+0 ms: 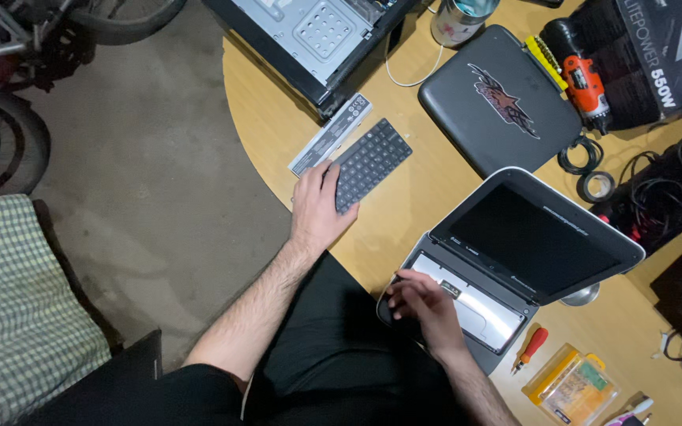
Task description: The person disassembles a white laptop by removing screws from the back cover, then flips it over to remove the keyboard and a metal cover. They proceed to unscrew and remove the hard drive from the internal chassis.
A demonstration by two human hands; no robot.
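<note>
An open small laptop point(538, 237) lies on the wooden table point(428, 189), its keyboard bay bare and showing a silver plate. My right hand point(424, 304) rests on the laptop's front left corner, fingers spread on the base. My left hand point(317, 207) lies on the near end of a removed dark keyboard point(372, 160), fingers curled over its edge. A long white laptop battery point(331, 134) lies right beside the keyboard, touching my fingertips.
A second, closed grey laptop point(499, 99) lies farther back, an orange electric screwdriver point(582, 75) beside it. A red-handled screwdriver point(530, 347) and a yellow bit case point(570, 386) sit near my right arm. An open computer case point(317, 35), a can point(459, 20), tape rolls and cables crowd the far side.
</note>
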